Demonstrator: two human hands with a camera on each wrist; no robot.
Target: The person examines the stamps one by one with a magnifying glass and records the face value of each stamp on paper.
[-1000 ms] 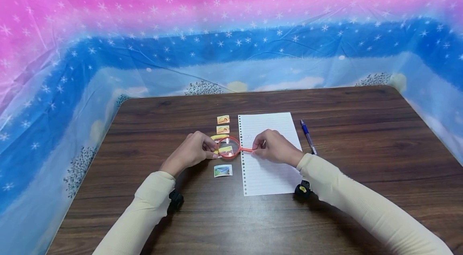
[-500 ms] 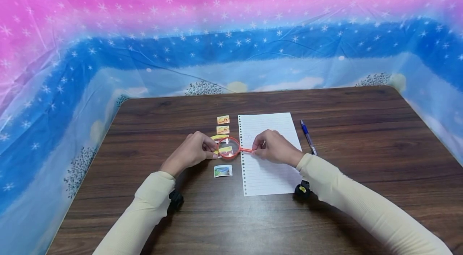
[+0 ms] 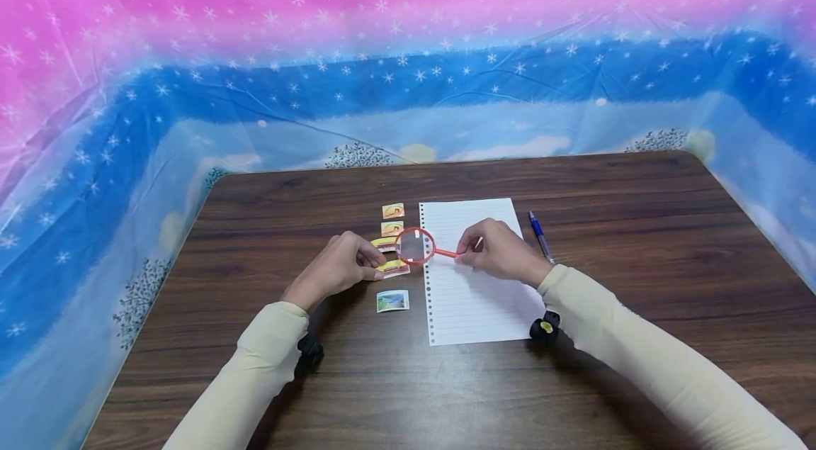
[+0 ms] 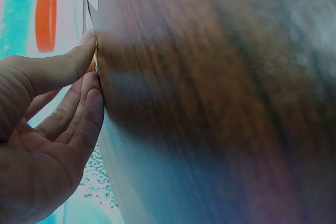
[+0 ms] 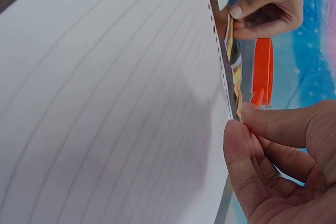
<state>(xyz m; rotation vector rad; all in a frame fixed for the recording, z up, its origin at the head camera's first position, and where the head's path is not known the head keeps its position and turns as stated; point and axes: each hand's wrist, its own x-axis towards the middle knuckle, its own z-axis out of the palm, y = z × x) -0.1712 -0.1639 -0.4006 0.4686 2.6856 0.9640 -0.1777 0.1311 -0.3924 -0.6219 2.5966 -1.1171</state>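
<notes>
My right hand (image 3: 500, 249) pinches the thin handle of a red magnifying glass (image 3: 446, 252). The lens hovers above the table between the stamps and the lined sheet. My left hand (image 3: 341, 264) pinches the left edge of a yellow and red postage stamp (image 3: 397, 268) between thumb and fingers, low over the table; its left end is hidden by the fingertips. Just beyond it lies a similar yellow stamp (image 3: 384, 243), partly behind the lens rim. Two small orange-yellow stamps (image 3: 393, 211) are farther up the column. Nearest me is a blue-green landscape stamp (image 3: 392, 301).
A lined, punched sheet of paper (image 3: 478, 315) lies under my right hand, with faint writing near its upper left. A blue pen (image 3: 539, 234) rests to its right. The brown wooden table (image 3: 255, 223) is backed by a pink and blue snowflake cloth (image 3: 408, 74).
My right hand has moved the magnifying glass up and to the right, off the stamp that my left hand holds. The left hand stays in place.
</notes>
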